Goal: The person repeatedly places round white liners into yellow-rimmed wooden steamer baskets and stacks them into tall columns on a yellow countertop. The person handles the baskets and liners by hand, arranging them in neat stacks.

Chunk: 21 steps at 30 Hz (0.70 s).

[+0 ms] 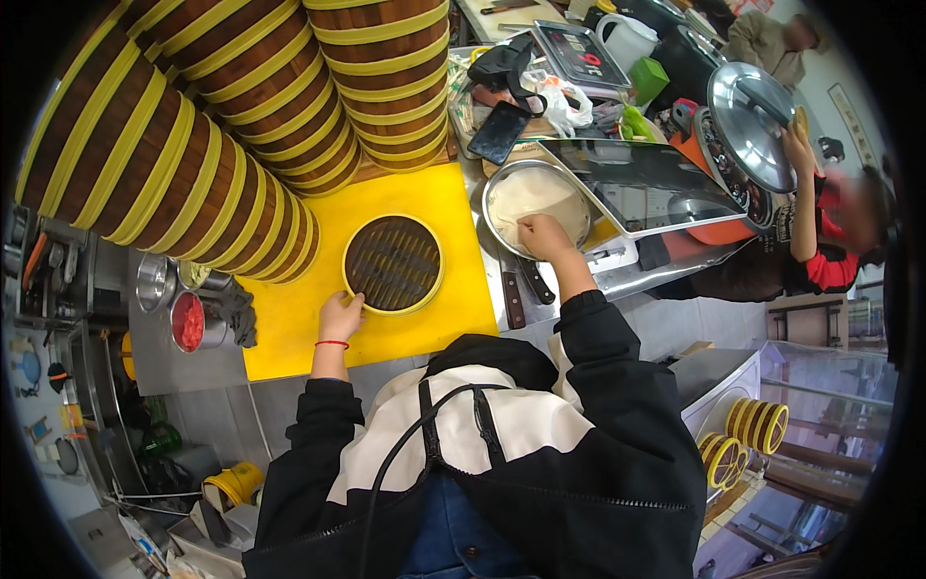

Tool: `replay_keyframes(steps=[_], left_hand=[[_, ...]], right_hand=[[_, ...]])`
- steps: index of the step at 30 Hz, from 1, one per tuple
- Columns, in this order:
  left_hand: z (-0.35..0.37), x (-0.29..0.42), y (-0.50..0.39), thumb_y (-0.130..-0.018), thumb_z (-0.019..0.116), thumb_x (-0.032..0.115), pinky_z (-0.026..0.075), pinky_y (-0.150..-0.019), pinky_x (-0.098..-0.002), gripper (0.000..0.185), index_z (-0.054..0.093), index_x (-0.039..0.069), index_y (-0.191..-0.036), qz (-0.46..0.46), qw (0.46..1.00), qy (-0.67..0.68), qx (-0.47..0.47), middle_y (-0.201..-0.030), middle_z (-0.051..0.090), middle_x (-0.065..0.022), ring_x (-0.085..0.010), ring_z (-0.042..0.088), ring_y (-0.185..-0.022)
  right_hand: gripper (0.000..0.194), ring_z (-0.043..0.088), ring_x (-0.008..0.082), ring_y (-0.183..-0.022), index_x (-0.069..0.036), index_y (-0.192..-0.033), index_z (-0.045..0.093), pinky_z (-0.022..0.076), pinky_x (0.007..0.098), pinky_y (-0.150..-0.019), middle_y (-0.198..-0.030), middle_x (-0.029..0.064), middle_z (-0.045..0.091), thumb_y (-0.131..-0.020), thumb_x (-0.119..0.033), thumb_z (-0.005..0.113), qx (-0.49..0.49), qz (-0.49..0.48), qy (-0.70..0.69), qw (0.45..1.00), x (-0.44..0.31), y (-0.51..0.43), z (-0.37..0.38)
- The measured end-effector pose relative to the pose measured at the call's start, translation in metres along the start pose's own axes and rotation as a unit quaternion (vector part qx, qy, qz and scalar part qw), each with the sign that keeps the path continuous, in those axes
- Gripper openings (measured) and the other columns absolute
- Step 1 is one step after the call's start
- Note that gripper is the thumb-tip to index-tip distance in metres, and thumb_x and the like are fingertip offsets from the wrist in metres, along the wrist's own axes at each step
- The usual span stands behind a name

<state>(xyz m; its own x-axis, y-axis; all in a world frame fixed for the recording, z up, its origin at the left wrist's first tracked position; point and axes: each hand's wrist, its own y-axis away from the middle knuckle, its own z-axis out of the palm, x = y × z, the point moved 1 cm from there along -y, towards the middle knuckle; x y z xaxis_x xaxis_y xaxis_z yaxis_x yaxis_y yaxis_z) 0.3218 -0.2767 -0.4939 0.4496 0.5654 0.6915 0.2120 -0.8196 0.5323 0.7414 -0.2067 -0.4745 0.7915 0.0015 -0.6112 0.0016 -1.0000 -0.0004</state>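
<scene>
A round bamboo steamer tray (393, 265) with a yellow rim and dark slatted base lies on the yellow mat (434, 195) in front of me. My left hand (341, 316) touches its lower left rim with the fingertips. To the right, my right hand (544, 237) reaches into a round metal bowl (537, 168) that holds something pale, perhaps cloth or dough sheets. Its fingers are pinched at the pale layer; whether they grip it is hard to tell. Below the bowl lie two dark-handled knives (514, 299).
Tall stacks of bamboo steamers (181, 166) stand behind and left. Metal pots, one with red filling (192, 322), sit left of the mat. A flat screen (636, 181) and phone (499, 132) lie right. At far right a person holds a large glass lid (752, 127).
</scene>
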Motion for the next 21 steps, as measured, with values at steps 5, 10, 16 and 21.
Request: replay_keyframes(steps=[5, 10, 16, 21], left_hand=[[-0.009, -0.009, -0.004, -0.089, 0.067, 0.030, 0.056, -0.063, -0.0311, 0.058, 0.054, -0.011, -0.128, 0.007, 0.998, 0.010, 0.056, -0.095, 0.070, -0.0248, -0.0238, 0.072, -0.070], [-0.017, -0.024, -0.016, -0.088, 0.068, 0.031, 0.053, -0.078, -0.0351, 0.057, 0.056, -0.010, -0.126, 0.063, 0.990, -0.013, 0.122, -0.090, 0.071, -0.0250, -0.0269, 0.072, -0.080], [-0.018, -0.030, -0.030, -0.089, 0.068, 0.024, 0.053, -0.079, -0.0337, 0.051, 0.057, -0.007, -0.127, 0.155, 0.976, -0.006, 0.152, -0.093, 0.072, -0.0227, -0.0262, 0.070, -0.085], [-0.008, 0.001, -0.019, -0.090, 0.069, 0.017, 0.052, -0.079, -0.0301, 0.047, 0.055, -0.007, -0.128, 0.192, 0.970, 0.043, 0.143, -0.098, 0.070, -0.0178, -0.0196, 0.066, -0.088]], right_hand=[[0.021, 0.066, 0.0403, -0.085, -0.003, -0.084, 0.074, 0.0524, 0.0451, -0.081, -0.087, 0.0240, 0.068, -0.081, -0.016, 0.059, -0.060, 0.025, 0.046, 0.997, 0.003, -0.005, -0.001], [0.024, 0.066, 0.0406, -0.081, -0.001, -0.085, 0.073, 0.0514, 0.0470, -0.078, -0.086, 0.0252, 0.067, -0.081, -0.018, 0.057, -0.025, 0.040, 0.046, 0.998, 0.023, -0.013, 0.009], [0.027, 0.066, 0.0412, -0.080, 0.000, -0.076, 0.071, 0.0515, 0.0499, -0.077, -0.083, 0.0247, 0.067, -0.083, -0.023, 0.059, 0.029, 0.037, 0.129, 0.991, 0.040, -0.018, 0.029], [0.028, 0.064, 0.0394, -0.078, -0.003, -0.086, 0.067, 0.0498, 0.0468, -0.071, -0.082, 0.0203, 0.068, -0.088, -0.031, 0.063, 0.165, 0.056, -0.086, 0.981, 0.005, -0.010, 0.006]])
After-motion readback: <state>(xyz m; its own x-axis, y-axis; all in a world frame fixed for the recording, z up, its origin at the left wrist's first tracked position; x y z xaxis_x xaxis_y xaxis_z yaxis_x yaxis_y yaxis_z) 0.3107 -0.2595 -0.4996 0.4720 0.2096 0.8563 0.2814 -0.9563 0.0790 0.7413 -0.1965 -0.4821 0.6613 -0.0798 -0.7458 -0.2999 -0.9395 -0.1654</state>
